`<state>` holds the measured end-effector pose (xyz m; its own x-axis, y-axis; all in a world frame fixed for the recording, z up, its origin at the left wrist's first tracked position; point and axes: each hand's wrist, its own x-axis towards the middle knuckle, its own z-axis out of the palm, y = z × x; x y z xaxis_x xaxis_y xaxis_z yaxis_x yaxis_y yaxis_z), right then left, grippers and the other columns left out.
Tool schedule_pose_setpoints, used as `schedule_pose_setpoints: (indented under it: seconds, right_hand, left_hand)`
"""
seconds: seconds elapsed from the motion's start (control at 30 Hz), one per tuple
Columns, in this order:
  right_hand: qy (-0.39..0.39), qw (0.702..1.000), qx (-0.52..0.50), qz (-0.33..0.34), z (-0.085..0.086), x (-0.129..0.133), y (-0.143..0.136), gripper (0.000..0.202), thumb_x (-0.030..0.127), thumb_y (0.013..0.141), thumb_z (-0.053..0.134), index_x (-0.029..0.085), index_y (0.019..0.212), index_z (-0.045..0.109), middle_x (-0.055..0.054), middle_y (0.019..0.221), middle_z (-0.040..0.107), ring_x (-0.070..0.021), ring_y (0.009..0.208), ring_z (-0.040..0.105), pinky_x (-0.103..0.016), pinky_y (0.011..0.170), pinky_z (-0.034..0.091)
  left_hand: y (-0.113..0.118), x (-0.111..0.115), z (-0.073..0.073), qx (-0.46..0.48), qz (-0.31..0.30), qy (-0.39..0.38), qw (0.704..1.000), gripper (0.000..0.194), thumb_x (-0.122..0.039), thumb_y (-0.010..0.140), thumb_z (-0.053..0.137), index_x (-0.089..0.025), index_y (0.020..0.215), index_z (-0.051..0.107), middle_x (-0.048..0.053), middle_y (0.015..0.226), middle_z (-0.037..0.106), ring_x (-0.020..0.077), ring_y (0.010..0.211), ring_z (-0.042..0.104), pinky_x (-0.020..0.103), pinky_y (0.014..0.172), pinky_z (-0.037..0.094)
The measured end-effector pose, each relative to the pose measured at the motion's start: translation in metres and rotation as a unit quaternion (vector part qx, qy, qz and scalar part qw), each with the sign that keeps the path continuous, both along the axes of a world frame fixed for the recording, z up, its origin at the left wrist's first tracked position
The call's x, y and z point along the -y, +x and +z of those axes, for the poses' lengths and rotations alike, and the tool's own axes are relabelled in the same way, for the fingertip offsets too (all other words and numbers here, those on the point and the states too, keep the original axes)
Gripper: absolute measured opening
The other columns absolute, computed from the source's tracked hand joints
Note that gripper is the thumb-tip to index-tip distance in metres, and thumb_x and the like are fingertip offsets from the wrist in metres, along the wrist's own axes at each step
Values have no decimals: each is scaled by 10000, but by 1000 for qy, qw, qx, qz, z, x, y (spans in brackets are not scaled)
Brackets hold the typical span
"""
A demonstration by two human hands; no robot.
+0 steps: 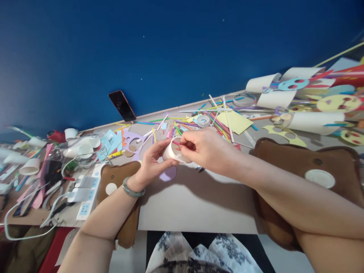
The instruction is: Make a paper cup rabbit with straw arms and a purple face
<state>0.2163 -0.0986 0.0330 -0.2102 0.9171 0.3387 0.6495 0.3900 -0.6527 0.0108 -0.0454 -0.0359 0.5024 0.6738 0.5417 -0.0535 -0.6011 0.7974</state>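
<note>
A white paper cup (170,152) is tilted on its side in my left hand (153,161), its mouth turned to the right. Fingers and thumb of that hand wrap round the cup's wall. At the mouth, my right hand (196,148) is closed in a pinch on a thin red piece (176,143) that points into the cup. What the piece is exactly, and whether it touches the inner wall, I cannot tell. Below the cup, a light purple paper disc (168,173) lies on the table (196,204). A small dark pointed object (201,169) shows under my right hand.
Coloured sticks, a yellow sheet (235,122) and a tape roll (203,120) lie behind my hands. A phone (123,106) leans against the blue wall. Brown cushions (284,159) flank me. At left is a power strip (90,195); finished-looking paper cups (263,82) stand right.
</note>
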Motion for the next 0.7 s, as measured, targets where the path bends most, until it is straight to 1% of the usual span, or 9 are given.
schedule_pose_setpoints:
  seconds: [0.07, 0.2, 0.27, 0.33, 0.43, 0.53, 0.63, 0.7]
  right_hand:
    - [1, 1000, -10, -7, 0, 1, -2, 235, 158, 845, 610, 189, 623, 541, 40, 543, 513, -88, 528, 405, -270, 527, 255]
    - [-8, 999, -33, -3, 0, 2, -5, 275, 206, 907, 591, 185, 637, 538, 44, 535, 498, -87, 524, 386, -273, 542, 249]
    - [-13, 999, -41, 5, -1, 3, -6, 263, 195, 908, 581, 183, 648, 543, 45, 536, 501, -85, 520, 377, -271, 541, 249]
    - [-7, 998, -58, 11, -2, 3, -7, 225, 186, 909, 571, 180, 684, 570, 40, 564, 535, -85, 528, 405, -259, 538, 266]
    - [26, 996, -87, 19, -4, 6, -10, 173, 202, 927, 557, 180, 767, 617, 32, 604, 584, -87, 542, 459, -240, 542, 303]
    - [60, 993, -97, 22, -6, 9, -12, 160, 190, 939, 540, 184, 806, 629, 33, 603, 590, -89, 538, 475, -232, 542, 330]
    - [80, 991, -103, 38, -5, 10, -13, 178, 188, 953, 532, 191, 806, 633, 34, 597, 590, -93, 524, 482, -228, 528, 353]
    - [78, 990, -105, 56, -3, 11, -13, 188, 208, 961, 541, 200, 800, 638, 36, 586, 592, -97, 506, 483, -227, 510, 367]
  left_hand:
    - [0, 1, 0, -11, 22, 25, 999, 583, -422, 779, 863, -216, 1290, 673, 106, 1211, 745, 224, 1074, 724, 343, 919, 601]
    - [-1, 7, 0, -48, 85, 81, 992, 567, -429, 804, 839, -214, 1297, 660, 94, 1183, 757, 230, 1046, 734, 354, 903, 606]
    - [-1, 10, 1, -59, 112, 106, 986, 552, -429, 820, 824, -218, 1300, 656, 91, 1180, 762, 237, 1050, 740, 365, 911, 611]
    - [0, 12, 2, -63, 131, 135, 980, 537, -427, 832, 811, -221, 1303, 655, 93, 1197, 760, 250, 1073, 743, 386, 930, 616]
    - [1, 15, 4, -59, 152, 191, 968, 540, -409, 843, 799, -225, 1324, 636, 101, 1226, 752, 264, 1110, 740, 411, 954, 620]
    - [2, 17, 5, -33, 172, 254, 951, 528, -379, 869, 772, -228, 1347, 604, 105, 1241, 744, 271, 1156, 728, 434, 988, 614]
    - [2, 18, 5, -17, 171, 305, 937, 520, -347, 899, 733, -227, 1374, 558, 128, 1272, 730, 278, 1200, 712, 461, 1014, 607]
    - [1, 19, 6, -24, 166, 325, 931, 531, -338, 909, 720, -224, 1391, 529, 155, 1296, 718, 291, 1225, 701, 467, 1007, 613]
